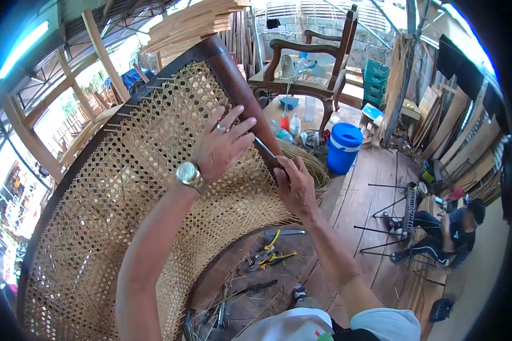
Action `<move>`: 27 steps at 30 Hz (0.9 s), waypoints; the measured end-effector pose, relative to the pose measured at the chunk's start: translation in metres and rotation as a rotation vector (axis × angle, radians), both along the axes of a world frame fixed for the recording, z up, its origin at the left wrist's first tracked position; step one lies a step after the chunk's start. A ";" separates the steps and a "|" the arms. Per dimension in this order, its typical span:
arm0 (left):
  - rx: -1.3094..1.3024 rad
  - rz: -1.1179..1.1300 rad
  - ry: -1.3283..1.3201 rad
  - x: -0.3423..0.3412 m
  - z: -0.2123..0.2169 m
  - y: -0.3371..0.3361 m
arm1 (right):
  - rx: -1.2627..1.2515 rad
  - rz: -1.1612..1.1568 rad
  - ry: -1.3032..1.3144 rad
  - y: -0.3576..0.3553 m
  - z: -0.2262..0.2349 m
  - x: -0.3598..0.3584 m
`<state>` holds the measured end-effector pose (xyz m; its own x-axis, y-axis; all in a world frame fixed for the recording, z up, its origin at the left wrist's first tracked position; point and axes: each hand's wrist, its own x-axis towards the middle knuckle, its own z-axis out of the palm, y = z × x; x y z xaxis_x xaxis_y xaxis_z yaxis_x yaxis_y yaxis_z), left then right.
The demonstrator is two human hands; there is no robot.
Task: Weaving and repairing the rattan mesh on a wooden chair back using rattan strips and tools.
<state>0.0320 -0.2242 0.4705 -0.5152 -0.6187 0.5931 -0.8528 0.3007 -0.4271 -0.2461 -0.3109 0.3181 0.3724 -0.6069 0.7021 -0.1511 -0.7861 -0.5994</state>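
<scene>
A large curved piece of woven cane (153,165) fills the left and middle, set in a dark wooden frame (239,79). My left hand (224,139) lies flat over the weave with its fingers spread, the fingertips reaching onto the frame's brown rail. A watch is on that wrist. My right hand (297,184) is closed around the dark handle of a thin metal-shafted tool (264,149), like an awl or screwdriver. Its shaft runs along the rail toward my left fingertips. Whether its tip enters the cane or the wood cannot be made out.
Below the curved edge lie yellow-handled pliers (276,258) and several other hand tools. Beyond the rail are a coil of cane strands (307,162), a blue jug (344,148) and a wooden armchair (307,68). Another person (452,233) sits at the right beside a woven-seat frame.
</scene>
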 end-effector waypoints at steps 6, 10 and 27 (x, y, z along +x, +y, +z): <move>-0.120 0.033 0.036 0.004 -0.025 -0.002 | -0.090 0.040 -0.102 -0.016 -0.006 0.014; -0.141 0.029 0.040 0.009 -0.033 -0.011 | -0.160 0.091 -0.156 -0.037 -0.023 0.021; -0.125 0.077 0.032 0.008 -0.040 -0.015 | -0.132 0.180 -0.118 -0.053 -0.015 0.022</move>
